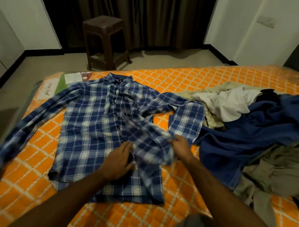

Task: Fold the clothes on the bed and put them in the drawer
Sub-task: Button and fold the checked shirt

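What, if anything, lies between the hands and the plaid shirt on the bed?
Nothing visible. The left hand rests directly on the plaid shirt near its front, and the right hand grips its bunched right side. The pile of other clothes lies off to the right.

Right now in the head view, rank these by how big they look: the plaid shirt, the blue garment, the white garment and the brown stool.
1. plaid shirt
2. blue garment
3. brown stool and white garment look alike; the stool stands farther off, so unranked.
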Action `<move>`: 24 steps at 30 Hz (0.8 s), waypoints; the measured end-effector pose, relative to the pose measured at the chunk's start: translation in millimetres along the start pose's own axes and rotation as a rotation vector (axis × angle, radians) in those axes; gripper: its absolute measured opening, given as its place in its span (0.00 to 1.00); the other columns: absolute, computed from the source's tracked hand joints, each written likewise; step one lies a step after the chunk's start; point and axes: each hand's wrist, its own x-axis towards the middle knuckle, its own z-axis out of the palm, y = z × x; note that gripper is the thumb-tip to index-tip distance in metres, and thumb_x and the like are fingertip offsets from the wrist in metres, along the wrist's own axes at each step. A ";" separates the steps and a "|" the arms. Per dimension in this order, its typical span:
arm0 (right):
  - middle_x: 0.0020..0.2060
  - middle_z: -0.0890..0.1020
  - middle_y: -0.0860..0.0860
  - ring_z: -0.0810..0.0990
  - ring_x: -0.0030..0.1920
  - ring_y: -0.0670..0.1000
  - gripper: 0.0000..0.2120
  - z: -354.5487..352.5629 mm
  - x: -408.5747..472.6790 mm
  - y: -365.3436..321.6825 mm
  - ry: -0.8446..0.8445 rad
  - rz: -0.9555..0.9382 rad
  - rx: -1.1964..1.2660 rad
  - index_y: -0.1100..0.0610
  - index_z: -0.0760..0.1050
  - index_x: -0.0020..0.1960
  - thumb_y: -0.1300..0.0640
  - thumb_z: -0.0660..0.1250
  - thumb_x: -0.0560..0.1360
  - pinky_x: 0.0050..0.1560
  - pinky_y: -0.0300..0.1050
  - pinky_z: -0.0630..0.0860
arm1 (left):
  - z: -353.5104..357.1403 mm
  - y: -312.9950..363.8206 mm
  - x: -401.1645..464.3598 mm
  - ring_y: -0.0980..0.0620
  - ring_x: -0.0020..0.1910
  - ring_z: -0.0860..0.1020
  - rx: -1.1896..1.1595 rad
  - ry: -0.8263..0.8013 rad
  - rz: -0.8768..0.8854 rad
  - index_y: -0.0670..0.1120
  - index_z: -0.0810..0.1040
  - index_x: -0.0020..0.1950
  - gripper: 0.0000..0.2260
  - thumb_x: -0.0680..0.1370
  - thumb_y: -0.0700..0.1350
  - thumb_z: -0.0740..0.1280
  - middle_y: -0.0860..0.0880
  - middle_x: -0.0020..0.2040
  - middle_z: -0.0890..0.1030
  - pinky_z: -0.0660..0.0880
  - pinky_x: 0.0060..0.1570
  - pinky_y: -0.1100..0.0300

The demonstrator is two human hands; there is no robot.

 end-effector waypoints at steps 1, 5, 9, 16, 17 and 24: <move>0.36 0.76 0.65 0.75 0.38 0.64 0.14 -15.7 2.3 -3.8 0.058 0.020 0.137 0.70 0.78 0.47 0.60 0.63 0.82 0.41 0.60 0.74 | -0.2 1.5 -1.8 0.43 0.76 0.63 0.019 -0.032 -0.012 0.47 0.49 0.82 0.37 0.80 0.64 0.59 0.45 0.82 0.53 0.65 0.73 0.46; 0.52 0.83 0.61 0.83 0.47 0.62 0.14 -72.4 -21.8 -27.3 0.197 0.036 0.495 0.67 0.75 0.66 0.65 0.62 0.82 0.44 0.51 0.81 | -1.5 18.8 -5.9 0.43 0.80 0.51 0.231 -0.185 0.091 0.56 0.48 0.81 0.44 0.69 0.74 0.34 0.48 0.82 0.48 0.54 0.75 0.37; 0.56 0.84 0.60 0.85 0.52 0.59 0.16 -94.4 -51.7 -35.9 0.136 -0.053 0.671 0.64 0.76 0.68 0.64 0.63 0.81 0.43 0.46 0.82 | 11.8 52.6 -8.9 0.40 0.80 0.44 0.173 -0.295 0.209 0.62 0.48 0.80 0.42 0.68 0.76 0.37 0.50 0.82 0.46 0.44 0.73 0.30; 0.61 0.82 0.54 0.80 0.62 0.58 0.14 -34.2 -90.4 -53.0 -0.174 -0.030 0.594 0.58 0.77 0.65 0.62 0.67 0.79 0.58 0.51 0.78 | -8.7 71.3 -6.0 0.47 0.64 0.75 -0.784 -0.290 -0.008 0.47 0.72 0.71 0.17 0.84 0.51 0.60 0.46 0.67 0.76 0.74 0.63 0.51; 0.60 0.82 0.52 0.81 0.60 0.55 0.12 -15.2 -97.0 -53.2 -0.239 -0.015 0.549 0.55 0.78 0.62 0.62 0.68 0.79 0.58 0.49 0.78 | -19.9 66.8 -7.8 0.45 0.59 0.78 -1.053 -0.256 -0.145 0.43 0.75 0.67 0.17 0.83 0.50 0.60 0.42 0.61 0.79 0.78 0.55 0.55; 0.38 0.85 0.48 0.83 0.34 0.46 0.17 62.9 -107.9 -27.3 -0.582 0.067 0.092 0.53 0.71 0.70 0.55 0.67 0.82 0.35 0.44 0.80 | -55.7 7.9 -35.6 0.45 0.42 0.83 -1.368 -0.231 -0.528 0.42 0.80 0.57 0.18 0.80 0.56 0.65 0.42 0.46 0.83 0.80 0.38 0.53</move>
